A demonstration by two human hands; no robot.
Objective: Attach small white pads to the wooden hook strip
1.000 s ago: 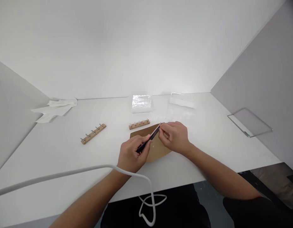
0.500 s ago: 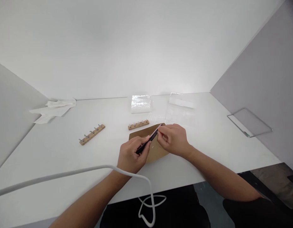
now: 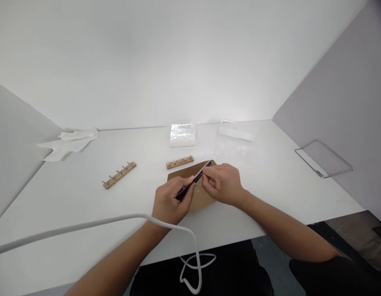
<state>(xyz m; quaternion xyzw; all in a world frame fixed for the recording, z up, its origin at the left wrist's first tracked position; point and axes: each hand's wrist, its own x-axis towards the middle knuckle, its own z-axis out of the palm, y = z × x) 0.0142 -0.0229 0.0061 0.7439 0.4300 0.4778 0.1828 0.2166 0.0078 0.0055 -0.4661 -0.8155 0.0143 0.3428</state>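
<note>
From the head camera, the left hand (image 3: 168, 201) is closing around the near end of a dark slim tool (image 3: 193, 180), gripping it with the shaft angling up and away to the right. The right hand (image 3: 223, 185) is pinching that same tool partway along its length, fingertips (image 3: 205, 177) pressing on the shaft while the far tip is poking out beyond them. Both hands are hovering over a brown cardboard piece (image 3: 203, 197) that is lying flat on the white desk (image 3: 270, 193); whether the tool is touching the cardboard, I cannot tell. Just behind the cardboard a short wooden hook rack (image 3: 180, 161) is lying, and a longer wooden hook rack (image 3: 119, 174) is sitting well off to the left. Farther back, a clear plastic packet (image 3: 182, 135) and a transparent stand (image 3: 235, 130) are resting near the rear wall. White crumpled tissue (image 3: 68, 142) is sitting in the far left corner. A white cable (image 3: 85, 226) is crossing the left forearm and looping over the desk's front edge.
</note>
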